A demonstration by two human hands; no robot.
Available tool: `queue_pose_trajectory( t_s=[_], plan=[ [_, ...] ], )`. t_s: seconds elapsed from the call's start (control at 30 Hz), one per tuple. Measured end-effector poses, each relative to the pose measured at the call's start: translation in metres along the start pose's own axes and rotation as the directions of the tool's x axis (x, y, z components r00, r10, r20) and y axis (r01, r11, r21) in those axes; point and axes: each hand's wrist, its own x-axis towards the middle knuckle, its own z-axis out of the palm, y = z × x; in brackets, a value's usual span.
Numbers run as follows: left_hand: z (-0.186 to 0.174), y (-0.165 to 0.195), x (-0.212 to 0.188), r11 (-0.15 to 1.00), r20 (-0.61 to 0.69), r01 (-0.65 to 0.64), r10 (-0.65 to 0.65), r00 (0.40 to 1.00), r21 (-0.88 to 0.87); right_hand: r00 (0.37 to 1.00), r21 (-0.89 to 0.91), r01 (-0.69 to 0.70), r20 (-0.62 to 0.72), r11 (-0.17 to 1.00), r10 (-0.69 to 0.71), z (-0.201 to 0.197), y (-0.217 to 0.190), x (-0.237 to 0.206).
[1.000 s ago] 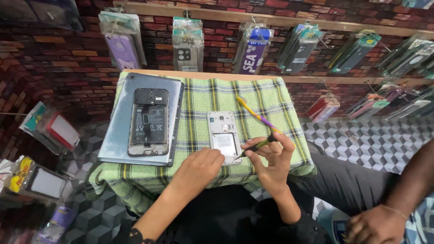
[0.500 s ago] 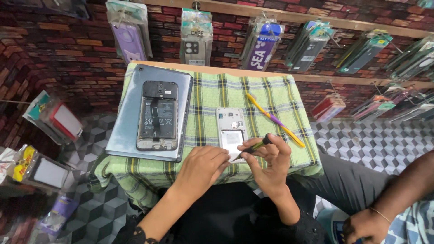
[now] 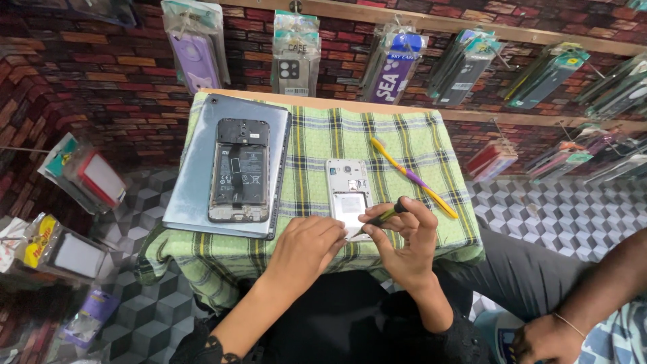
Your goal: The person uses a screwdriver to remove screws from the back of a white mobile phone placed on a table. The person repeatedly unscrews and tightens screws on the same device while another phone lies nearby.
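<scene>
The right hand (image 3: pixel 404 243) pinches a screwdriver (image 3: pixel 377 219), tip aimed left at the white phone (image 3: pixel 349 195). The left hand (image 3: pixel 306 249), fingers together, presses the phone's near end at the table's front edge

Single head view; looks steeply down, near, over cloth-covered table (image 3: pixel 317 145); brick wall (image 3: pixel 101 87) beyond.

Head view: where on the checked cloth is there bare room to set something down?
Bare cloth lies between the opened dark phone on its grey tablet and the white phone, above it too. Crowded near the front edge: left hand, right hand, screwdriver; toothbrush crosses the right side.
</scene>
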Motion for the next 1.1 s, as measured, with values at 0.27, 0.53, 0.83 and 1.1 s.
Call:
queue_pose_trajectory(
  t_s=[0.27, 0.53, 0.83, 1.1],
  plan=[
    [0.0, -0.001, -0.001, 1.0, -0.005, 0.002, -0.002, 1.0, 0.004, 1.0, 0.009, -0.009, -0.011, 1.0, 0.009, 0.001, -0.001, 0.0],
    [0.0, -0.001, -0.001, 1.0, -0.004, 0.007, -0.007, 1.0, 0.004, 1.0, -0.015, 0.01, 0.006, 1.0, -0.01, 0.001, 0.0, 0.0],
    [-0.001, 0.0, -0.002, 1.0, 0.002, 0.013, -0.013, 1.0, 0.016, 0.999, 0.001, -0.022, 0.045, 1.0, 0.022, 0.002, -0.01, 0.009],
    [-0.003, 0.001, -0.001, 1.0, -0.013, 0.01, -0.01, 1.0, 0.013, 0.993, -0.2, -0.116, 0.006, 0.973, 0.12, -0.003, -0.019, 0.024]
  ],
)
